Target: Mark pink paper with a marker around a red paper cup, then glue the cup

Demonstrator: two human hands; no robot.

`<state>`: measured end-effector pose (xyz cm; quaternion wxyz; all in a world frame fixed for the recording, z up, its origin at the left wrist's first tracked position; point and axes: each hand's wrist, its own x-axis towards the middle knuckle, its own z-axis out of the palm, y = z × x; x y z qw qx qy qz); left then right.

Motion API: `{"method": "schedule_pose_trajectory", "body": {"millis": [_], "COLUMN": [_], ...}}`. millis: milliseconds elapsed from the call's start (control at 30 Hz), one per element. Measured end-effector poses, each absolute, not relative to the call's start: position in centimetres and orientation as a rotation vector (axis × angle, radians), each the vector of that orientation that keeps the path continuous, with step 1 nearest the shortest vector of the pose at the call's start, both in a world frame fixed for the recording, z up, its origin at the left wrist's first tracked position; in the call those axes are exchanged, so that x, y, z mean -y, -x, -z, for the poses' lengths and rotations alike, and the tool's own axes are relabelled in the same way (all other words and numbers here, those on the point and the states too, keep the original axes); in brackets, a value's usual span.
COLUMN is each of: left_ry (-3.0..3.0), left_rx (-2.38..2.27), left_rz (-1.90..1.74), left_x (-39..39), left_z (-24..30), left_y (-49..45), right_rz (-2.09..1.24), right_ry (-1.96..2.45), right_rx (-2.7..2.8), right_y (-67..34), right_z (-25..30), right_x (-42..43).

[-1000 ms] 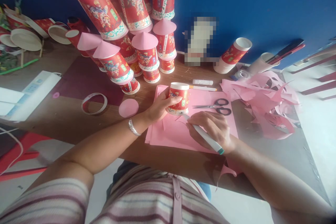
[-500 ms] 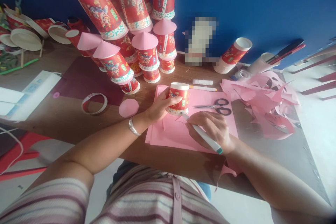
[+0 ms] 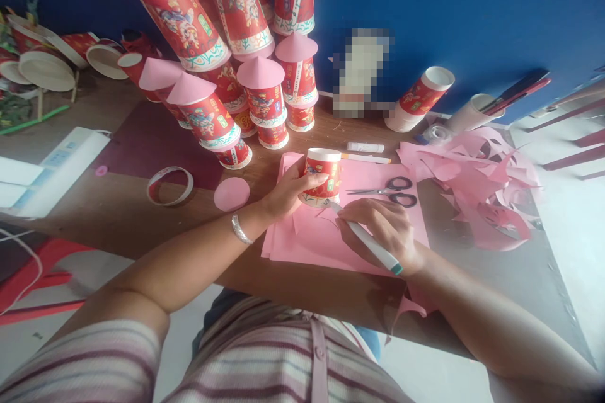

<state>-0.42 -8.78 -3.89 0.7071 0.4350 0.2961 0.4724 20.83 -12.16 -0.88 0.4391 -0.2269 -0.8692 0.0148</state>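
My left hand [image 3: 289, 191] is wrapped round a red printed paper cup [image 3: 326, 170], its thumb across the front. The cup is held upright above pink paper sheets [image 3: 307, 242]. Dark marks show on the cup's white lower band. In my right hand [image 3: 382, 227] is a white marker pen [image 3: 371, 245] with a green end, its tip at or very near that band. Scissors [image 3: 392, 191] lie on the pink sheets, just beyond my right hand. Behind the cup are a glue stick [image 3: 365, 147] and an orange-and-white pen [image 3: 366, 158].
Stacked red cups with pink paper cones [image 3: 261, 73] stand at the back left. A pink paper disc [image 3: 231, 194] and a cup ring [image 3: 170, 186] lie left of my hand. Pink paper scraps [image 3: 491, 195], a tape roll [image 3: 437, 134], and a cup stack [image 3: 420, 101] are at the right.
The marker and my right hand have shifted very slightly at the cup's lower band. My left hand and the cup stay in place.
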Motion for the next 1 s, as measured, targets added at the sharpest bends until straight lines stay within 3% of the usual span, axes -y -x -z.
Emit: {"method": "schedule_pose_trajectory", "body": {"millis": [1000], "left_ry": [-0.867], "left_rx": [-0.617], "left_rz": [-1.141], "left_x": [8.52], "left_z": [4.43], "left_y": [0.43], "right_rz": [-0.116], "right_ry": [0.47], "right_rx": [2.146], "right_y": [-20.76], "right_z": [0.66], "right_x": [12.31]}}
